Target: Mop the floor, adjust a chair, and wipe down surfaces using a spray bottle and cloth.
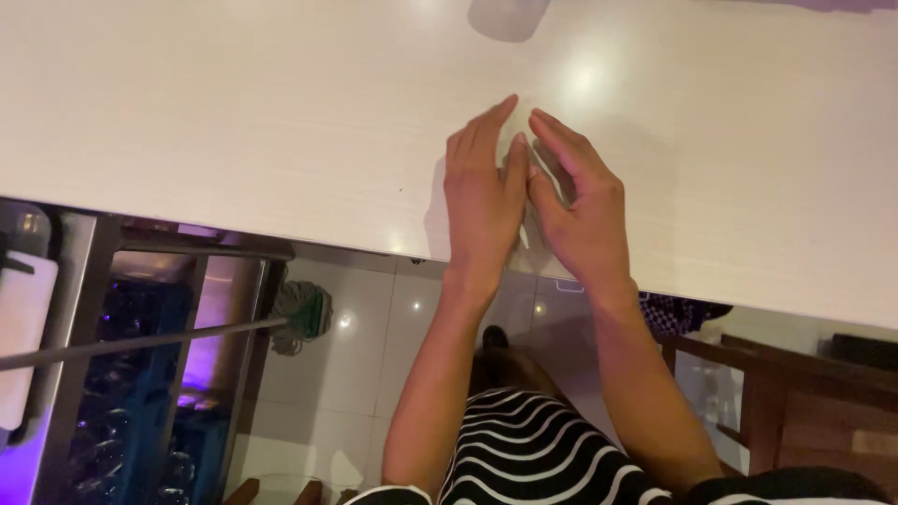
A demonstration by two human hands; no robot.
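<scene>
My left hand (482, 192) and my right hand (582, 208) lie flat, palms down, side by side on the white tabletop (234, 112) close to its near edge. Their fingers are stretched out and point away from me, and the two thumbs meet between the hands. A thin pale sheet (526, 236), perhaps paper, seems to lie under the hands; only a faint edge shows, and I cannot tell its shape. Neither hand grips anything.
A grey object (505, 17) sits at the table's far edge. Below the table are a tiled floor, a mop (304, 313) with a long handle, a blue crate (140, 402) at the left and a wooden chair (776, 393) at the right.
</scene>
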